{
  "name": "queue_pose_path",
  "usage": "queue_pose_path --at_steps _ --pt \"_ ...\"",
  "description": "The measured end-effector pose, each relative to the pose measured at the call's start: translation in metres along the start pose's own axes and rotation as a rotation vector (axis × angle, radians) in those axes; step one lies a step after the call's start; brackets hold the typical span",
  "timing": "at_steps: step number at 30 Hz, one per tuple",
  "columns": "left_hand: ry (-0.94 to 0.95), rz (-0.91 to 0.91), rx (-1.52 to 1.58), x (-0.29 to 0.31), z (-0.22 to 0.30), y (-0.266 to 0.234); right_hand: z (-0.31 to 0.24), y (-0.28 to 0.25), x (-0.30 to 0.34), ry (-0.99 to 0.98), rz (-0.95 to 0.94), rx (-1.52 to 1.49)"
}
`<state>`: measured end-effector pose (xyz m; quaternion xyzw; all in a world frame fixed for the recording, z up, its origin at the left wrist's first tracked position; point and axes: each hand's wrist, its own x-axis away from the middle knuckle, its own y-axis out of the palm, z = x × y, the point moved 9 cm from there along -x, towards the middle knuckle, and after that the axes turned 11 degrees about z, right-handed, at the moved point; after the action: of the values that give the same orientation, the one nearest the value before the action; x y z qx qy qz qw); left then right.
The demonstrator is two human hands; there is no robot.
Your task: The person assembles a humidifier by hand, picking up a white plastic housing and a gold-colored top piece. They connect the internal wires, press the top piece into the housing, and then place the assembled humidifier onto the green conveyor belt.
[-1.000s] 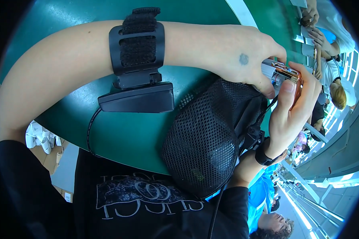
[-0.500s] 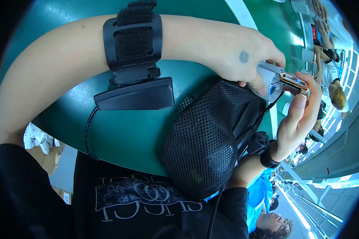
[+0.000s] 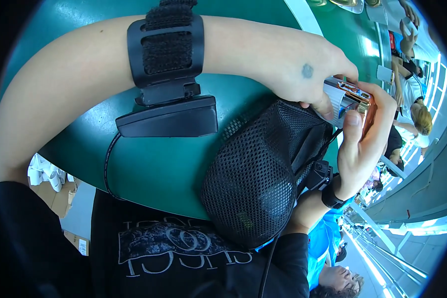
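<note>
Casing (image 3: pixel 334 97), white and ribbed, is at the scene's right, gripped in the left hand (image 3: pixel 315 69); the right hand (image 3: pixel 362 151) clamps a copper-coloured part (image 3: pixel 370 115) at the casing's right end. A black mesh bag (image 3: pixel 253 174) is nearer.

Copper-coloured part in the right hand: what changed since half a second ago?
The right hand brought the copper-coloured part leftward, closer to the white ribbed piece; nothing was visibly released. The left hand kept holding that piece, and the black mesh bag stayed put.
</note>
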<state>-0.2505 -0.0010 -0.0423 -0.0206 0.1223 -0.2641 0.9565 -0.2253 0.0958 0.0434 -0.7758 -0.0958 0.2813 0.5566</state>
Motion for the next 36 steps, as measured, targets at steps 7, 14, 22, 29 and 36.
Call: queue_pose_path --at_steps 7,14,22,29,36 --pt "-0.142 -0.143 0.076 -0.006 -0.003 0.001 -0.002 0.014 0.004 -0.044 -0.061 0.001" --pt "-0.213 -0.048 0.226 -0.014 -0.007 0.008 0.008 0.017 0.0 0.174 -0.122 -0.078" --pt "-0.313 -0.023 0.323 -0.01 -0.001 0.006 0.0 0.017 -0.012 0.106 -0.289 -0.165" --pt "-0.209 0.343 0.093 -0.001 0.008 -0.052 0.088 -0.018 -0.024 0.368 0.019 -0.157" --pt "-0.069 0.368 -0.03 -0.011 0.006 -0.067 0.16 -0.028 -0.023 0.175 0.029 0.664"
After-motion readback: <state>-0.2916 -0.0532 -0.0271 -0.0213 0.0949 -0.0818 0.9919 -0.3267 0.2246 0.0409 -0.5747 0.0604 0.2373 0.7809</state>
